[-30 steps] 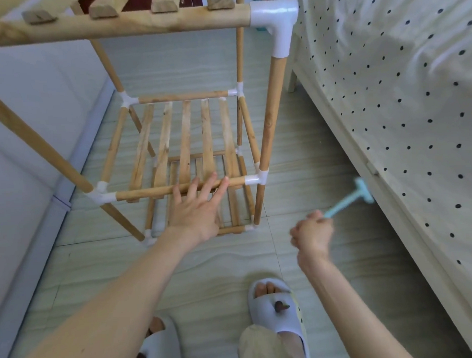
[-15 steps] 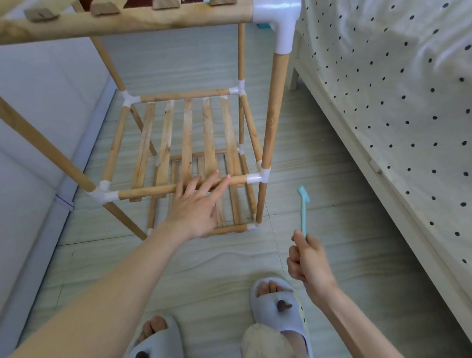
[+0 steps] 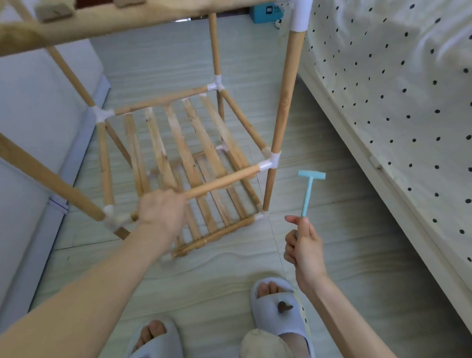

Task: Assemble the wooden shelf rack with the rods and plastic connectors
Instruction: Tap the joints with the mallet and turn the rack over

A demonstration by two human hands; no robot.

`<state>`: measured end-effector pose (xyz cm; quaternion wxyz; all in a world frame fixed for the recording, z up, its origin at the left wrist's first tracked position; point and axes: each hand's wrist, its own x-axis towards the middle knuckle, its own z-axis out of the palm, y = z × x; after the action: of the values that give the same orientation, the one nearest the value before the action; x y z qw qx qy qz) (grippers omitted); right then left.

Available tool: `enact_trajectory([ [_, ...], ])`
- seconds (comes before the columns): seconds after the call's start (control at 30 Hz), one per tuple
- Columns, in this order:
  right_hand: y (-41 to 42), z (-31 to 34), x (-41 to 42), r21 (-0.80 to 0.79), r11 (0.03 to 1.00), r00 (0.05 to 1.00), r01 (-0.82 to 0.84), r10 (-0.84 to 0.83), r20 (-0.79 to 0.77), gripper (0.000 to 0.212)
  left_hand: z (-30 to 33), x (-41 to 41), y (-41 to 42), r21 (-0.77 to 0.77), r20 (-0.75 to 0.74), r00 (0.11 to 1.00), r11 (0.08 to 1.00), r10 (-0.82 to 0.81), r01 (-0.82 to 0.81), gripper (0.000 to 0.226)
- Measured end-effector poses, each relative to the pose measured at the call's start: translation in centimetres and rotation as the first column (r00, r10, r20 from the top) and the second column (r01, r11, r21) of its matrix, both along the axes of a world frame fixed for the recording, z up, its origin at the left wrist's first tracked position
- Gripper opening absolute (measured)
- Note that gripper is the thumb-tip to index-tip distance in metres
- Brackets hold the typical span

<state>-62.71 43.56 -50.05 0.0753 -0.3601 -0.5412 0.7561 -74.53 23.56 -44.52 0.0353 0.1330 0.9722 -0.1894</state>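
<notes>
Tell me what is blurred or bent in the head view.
Head view: the top rail nearest the camera is soft and out of focus; the left hand gripping the front rod is slightly smeared; the blue hammer stays sharp; wide-angle distortion curves the bed edge.

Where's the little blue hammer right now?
In the head view, the blue hammer is at right of centre, held upright by the right hand, head up, just right of the rack's near right post, between rack and bed.

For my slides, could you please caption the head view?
Left hand grips the rack's front rod; right hand holds a blue hammer.
</notes>
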Motion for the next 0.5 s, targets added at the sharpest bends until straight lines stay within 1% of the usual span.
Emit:
enact_trajectory([
  [0.07, -0.3, 0.1, -0.6, -0.041, 0.999, 1.000, 0.020, -0.021, -0.003, 0.031, 0.6, 0.9, 2.3, -0.002, 0.038, 0.999, 1.000, -0.030, 0.030, 0.030],
  [0.1, -0.4, 0.1, -0.8, -0.050, 0.999, 1.000, 0.018, -0.019, -0.005, 0.029, 0.7, 1.3, 3.1, 0.017, 0.026, 0.999, 0.999, -0.044, 0.043, 0.031],
  [0.17, -0.4, 0.2, -1.0, -0.041, 0.999, 1.000, -0.001, 0.001, -0.008, 0.025, 0.6, 2.2, 3.8, 0.057, -0.064, 0.996, 0.997, -0.054, 0.057, 0.041],
  [0.23, 0.0, 0.3, -1.5, -0.016, 1.000, 0.999, -0.015, 0.015, -0.028, 0.025, -0.2, 2.8, 4.0, 0.143, -0.138, 0.990, 0.989, -0.022, 0.042, 0.050],
  [0.27, 0.4, 0.4, -2.0, -0.009, 1.000, 0.999, -0.010, 0.009, -0.044, 0.025, -0.8, 2.8, 4.1, 0.198, -0.118, 0.993, 0.980, 0.008, 0.016, 0.053],
  [0.33, 1.4, 0.8, -3.4, -0.022, 0.999, 0.996, 0.025, -0.027, -0.088, 0.024, -1.8, 2.5, 4.3, 0.330, 0.007, 0.996, 0.940, 0.093, -0.090, 0.057],
  [0.4, 2.6, 1.7, -5.3, -0.053, 0.991, 0.980, 0.127, -0.133, -0.149, 0.025, -2.7, 2.4, 4.4, 0.448, 0.126, 0.980, 0.872, 0.157, -0.198, 0.058],
  [0.43, 3.1, 2.3, -6.5, -0.064, 0.970, 0.953, 0.232, -0.240, -0.183, 0.026, -3.0, 2.4, 4.4, 0.475, 0.128, 0.979, 0.857, 0.156, -0.199, 0.057],
  [0.47, 3.7, 2.8, -7.7, -0.087, 0.925, 0.899, 0.370, -0.380, -0.219, 0.027, -3.3, 2.4, 4.2, 0.491, 0.110, 0.983, 0.852, 0.145, -0.181, 0.057],
  [0.5, 4.0, 3.1, -8.9, -0.135, 0.852, 0.816, 0.505, -0.523, -0.247, 0.028, -3.4, 2.4, 4.2, 0.502, 0.091, 0.986, 0.849, 0.136, -0.164, 0.057],
])
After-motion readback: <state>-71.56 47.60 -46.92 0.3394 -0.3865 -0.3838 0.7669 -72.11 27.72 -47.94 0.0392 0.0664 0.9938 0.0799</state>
